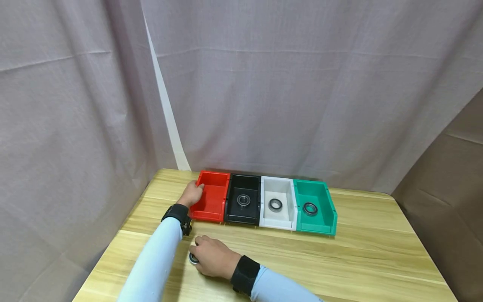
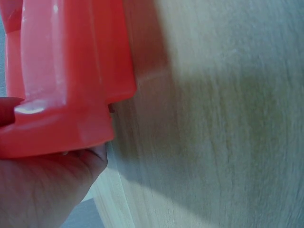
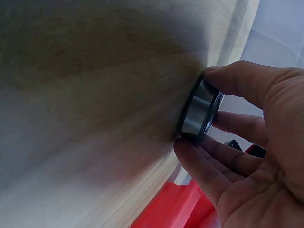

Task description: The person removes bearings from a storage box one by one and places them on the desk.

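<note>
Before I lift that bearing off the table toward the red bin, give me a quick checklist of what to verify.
1. Right hand has the bearing: ok, thumb and fingers pinch its rim in the right wrist view.
2. Bearing off the wooden table: not ok, its flat face lies against the wood.
3. Red bin free of a bearing: ok, none shows in it; the black bin, white bin and green bin each hold one.
4. Red bin steadied: ok, the left hand grips its left wall.
5. Bins in a tight row: ok, all four stand side by side.
6. Grip firmness: cannot tell.
</note>
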Demonstrator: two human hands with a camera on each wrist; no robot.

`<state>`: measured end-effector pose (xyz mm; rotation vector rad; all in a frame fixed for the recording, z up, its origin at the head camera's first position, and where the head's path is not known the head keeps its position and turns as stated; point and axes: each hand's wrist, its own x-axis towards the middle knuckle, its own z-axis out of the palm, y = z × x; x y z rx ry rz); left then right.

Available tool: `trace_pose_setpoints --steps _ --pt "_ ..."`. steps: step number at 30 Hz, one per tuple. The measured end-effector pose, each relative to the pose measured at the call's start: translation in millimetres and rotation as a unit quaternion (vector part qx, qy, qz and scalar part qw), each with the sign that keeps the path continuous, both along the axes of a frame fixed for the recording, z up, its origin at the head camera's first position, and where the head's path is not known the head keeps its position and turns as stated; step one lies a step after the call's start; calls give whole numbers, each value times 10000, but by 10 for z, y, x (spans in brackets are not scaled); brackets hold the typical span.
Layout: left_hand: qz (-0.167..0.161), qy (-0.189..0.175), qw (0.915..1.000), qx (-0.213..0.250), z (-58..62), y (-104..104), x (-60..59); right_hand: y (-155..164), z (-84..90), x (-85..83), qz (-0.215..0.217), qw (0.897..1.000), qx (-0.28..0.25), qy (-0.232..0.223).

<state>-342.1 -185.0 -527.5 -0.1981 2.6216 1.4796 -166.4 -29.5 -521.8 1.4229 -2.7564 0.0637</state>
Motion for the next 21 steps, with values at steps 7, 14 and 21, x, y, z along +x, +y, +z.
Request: trace_pose_setpoints --steps 7,14,21 --pt "-35 -99 9999 -30 -1 -7 16 -46 -40 -21 -116 9999 -79 2" --pt "1 -96 9999 -52 30 -9 48 -110 -48 -13 -233 9997 12 59" --pt "32 -87 10000 -31 8 18 33 -101 -60 -13 -394 9992 33 -75"
